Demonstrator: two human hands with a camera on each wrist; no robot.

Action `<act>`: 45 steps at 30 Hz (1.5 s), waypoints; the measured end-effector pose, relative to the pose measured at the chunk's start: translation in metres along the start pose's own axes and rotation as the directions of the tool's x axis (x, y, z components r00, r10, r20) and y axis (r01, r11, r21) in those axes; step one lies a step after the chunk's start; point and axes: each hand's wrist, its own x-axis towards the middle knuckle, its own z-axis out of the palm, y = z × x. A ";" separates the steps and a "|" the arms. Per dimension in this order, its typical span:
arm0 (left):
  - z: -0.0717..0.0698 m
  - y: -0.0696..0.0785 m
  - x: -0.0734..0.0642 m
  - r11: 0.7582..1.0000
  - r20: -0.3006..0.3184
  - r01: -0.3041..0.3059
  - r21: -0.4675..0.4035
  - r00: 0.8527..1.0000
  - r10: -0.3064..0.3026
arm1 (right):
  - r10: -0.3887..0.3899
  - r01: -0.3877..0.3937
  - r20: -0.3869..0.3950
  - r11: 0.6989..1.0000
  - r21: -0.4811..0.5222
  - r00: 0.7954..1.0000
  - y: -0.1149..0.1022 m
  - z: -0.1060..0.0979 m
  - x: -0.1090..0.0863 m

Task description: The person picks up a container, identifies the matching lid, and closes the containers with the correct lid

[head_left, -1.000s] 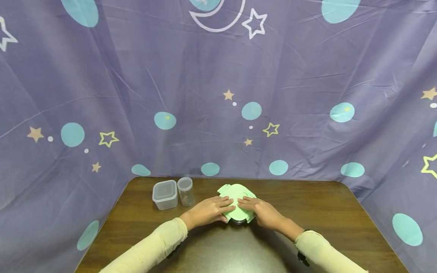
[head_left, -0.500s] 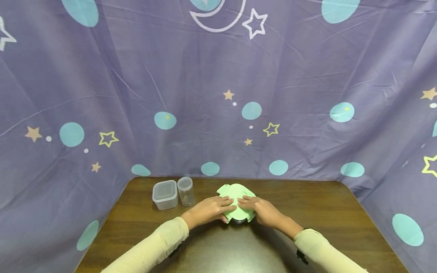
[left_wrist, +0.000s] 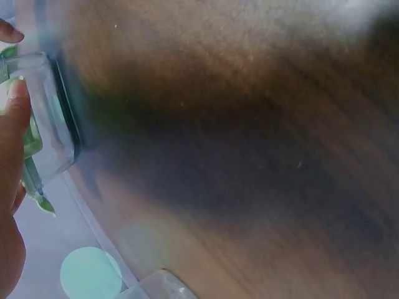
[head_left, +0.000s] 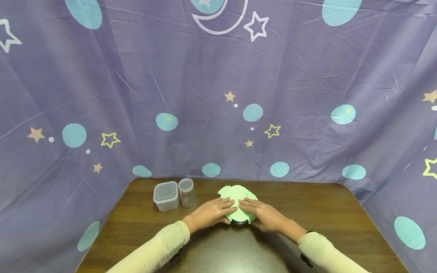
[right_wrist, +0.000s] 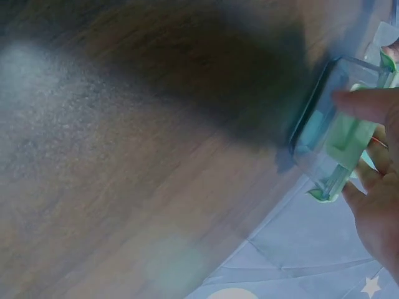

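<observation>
A clear food container (right_wrist: pixel 312 124) with a light green snap lid (head_left: pixel 238 192) stands on the table, its lid on top. My left hand (head_left: pixel 211 212) holds it from the left, fingers spread over the lid. In the left wrist view, the thumb (left_wrist: pixel 17 106) lies against a green side flap. From the right my right hand (head_left: pixel 268 217) holds it too, fingertips on the lid. The right thumb (right_wrist: pixel 368 104) presses a green flap (right_wrist: pixel 348 140) against the clear wall. At the back corner another flap sticks outward. What is inside cannot be made out.
To the left stand a square translucent lidded box (head_left: pixel 166 196) and, beside it, a clear cylindrical jar (head_left: pixel 187 193) with a lid. The brown wooden table (head_left: pixel 307 204) ends at a purple curtain (head_left: pixel 290 76) behind it.
The head view has shifted slightly. My right thumb now shows lower at the lid's right side. Both hands stay on the container, which keeps its place.
</observation>
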 end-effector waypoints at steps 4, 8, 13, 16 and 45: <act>0.001 0.003 -0.001 0.999 -0.015 0.030 -0.013 0.999 -0.030 | 0.017 -0.017 0.001 1.000 -0.018 1.000 0.000 0.005 -0.002; 0.001 0.006 -0.001 0.998 -0.018 0.055 -0.023 0.998 -0.055 | 0.028 -0.029 -0.024 0.999 -0.036 0.999 0.001 0.009 -0.004; 0.000 0.004 0.003 0.998 0.005 0.061 -0.002 0.998 -0.061 | 0.023 -0.024 -0.044 1.000 -0.016 0.999 0.001 0.008 -0.004; -0.001 0.002 0.006 0.998 0.009 0.058 -0.008 0.998 -0.058 | 0.010 -0.010 -0.053 1.000 -0.011 0.999 0.002 0.007 -0.004; -0.004 0.008 0.008 0.994 0.053 0.062 0.086 0.996 -0.066 | 0.065 -0.065 -0.037 0.998 0.007 0.997 -0.002 0.009 -0.003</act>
